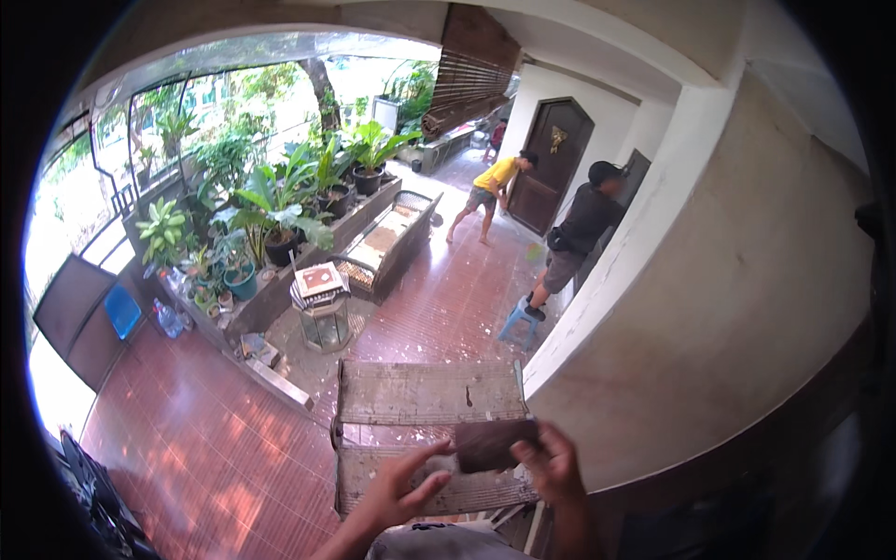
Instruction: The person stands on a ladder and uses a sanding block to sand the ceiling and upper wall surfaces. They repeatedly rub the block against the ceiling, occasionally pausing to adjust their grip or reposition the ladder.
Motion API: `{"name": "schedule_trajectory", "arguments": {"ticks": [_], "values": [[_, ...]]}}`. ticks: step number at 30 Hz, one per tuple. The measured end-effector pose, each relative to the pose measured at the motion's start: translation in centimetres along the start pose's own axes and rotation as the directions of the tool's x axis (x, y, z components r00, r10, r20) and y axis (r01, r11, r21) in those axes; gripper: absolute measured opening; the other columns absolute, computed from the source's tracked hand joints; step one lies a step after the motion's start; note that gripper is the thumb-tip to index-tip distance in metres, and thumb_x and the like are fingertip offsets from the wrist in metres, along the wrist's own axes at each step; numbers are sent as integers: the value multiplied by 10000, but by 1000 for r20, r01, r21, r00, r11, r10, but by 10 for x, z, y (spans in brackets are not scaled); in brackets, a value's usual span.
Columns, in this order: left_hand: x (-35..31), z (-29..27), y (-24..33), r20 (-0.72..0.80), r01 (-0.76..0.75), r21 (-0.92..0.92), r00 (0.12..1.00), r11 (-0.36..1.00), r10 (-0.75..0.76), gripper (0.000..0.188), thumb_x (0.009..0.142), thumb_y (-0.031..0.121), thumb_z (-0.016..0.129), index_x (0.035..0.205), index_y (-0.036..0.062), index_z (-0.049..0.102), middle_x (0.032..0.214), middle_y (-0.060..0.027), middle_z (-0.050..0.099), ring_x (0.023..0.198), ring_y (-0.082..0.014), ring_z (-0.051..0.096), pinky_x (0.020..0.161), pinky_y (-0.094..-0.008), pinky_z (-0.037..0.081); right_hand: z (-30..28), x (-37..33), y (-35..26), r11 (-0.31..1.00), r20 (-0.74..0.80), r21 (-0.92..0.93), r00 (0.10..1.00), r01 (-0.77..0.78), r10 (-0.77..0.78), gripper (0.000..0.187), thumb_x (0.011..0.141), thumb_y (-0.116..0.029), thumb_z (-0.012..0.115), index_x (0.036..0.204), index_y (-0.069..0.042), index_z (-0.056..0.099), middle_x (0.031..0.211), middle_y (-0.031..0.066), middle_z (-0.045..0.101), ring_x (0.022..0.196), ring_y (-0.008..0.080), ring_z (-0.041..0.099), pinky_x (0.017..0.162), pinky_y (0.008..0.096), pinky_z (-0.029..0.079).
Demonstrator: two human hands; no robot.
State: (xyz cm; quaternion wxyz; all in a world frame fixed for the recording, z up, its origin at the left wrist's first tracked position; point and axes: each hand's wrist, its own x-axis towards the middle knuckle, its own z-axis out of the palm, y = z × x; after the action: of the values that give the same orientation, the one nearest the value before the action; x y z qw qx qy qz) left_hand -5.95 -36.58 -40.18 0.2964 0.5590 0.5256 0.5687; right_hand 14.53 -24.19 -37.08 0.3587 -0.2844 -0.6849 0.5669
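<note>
In my right hand [557,467] is a dark brown rectangular sheet [485,446] that looks like sandpaper, its right edge pinched between thumb and fingers. My left hand [408,487] is just left of the sheet, thumb and fingers spread; slight blur hides whether the fingertips touch its edge. Below both hands are the wide, stained steps of a stepladder [425,392], spattered with pale marks.
To the right rises a bare, patchy wall [663,327]. Farther off, one person in yellow [497,175] bends near a dark door [553,163]; another in black [581,224] stands on a blue stool [519,322]. Potted plants [280,238], a bench [387,243] and a glass lantern [324,322] stand left.
</note>
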Motion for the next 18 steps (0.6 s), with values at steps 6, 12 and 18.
{"name": "schedule_trajectory", "arguments": {"ticks": [6,12,18], "values": [[-8,0,-4,-110,291,-72,948,954,-298,302,829,186,735,1059,11,646,1029,-143,686,1008,-223,657,890,-356,502,36,11,-2,979,75,-197,997,50,-36,243,904,-158,657,1064,19,612,833,120,691,766,160,674,698,294,530],[-14,14,-8,-300,198,-329,905,923,-301,302,924,59,620,1220,3,587,945,-68,689,789,-121,651,612,-250,537,39,15,7,998,227,-43,973,41,-30,217,894,-104,661,1070,11,609,877,36,615,837,120,598,747,269,505],[-20,8,-11,-204,223,-187,944,957,-260,343,915,63,637,1251,18,588,925,-57,692,772,-103,638,582,-250,534,47,8,41,878,365,408,926,-249,93,430,868,-142,706,1227,13,527,1088,84,630,1015,160,601,883,310,495]]}}
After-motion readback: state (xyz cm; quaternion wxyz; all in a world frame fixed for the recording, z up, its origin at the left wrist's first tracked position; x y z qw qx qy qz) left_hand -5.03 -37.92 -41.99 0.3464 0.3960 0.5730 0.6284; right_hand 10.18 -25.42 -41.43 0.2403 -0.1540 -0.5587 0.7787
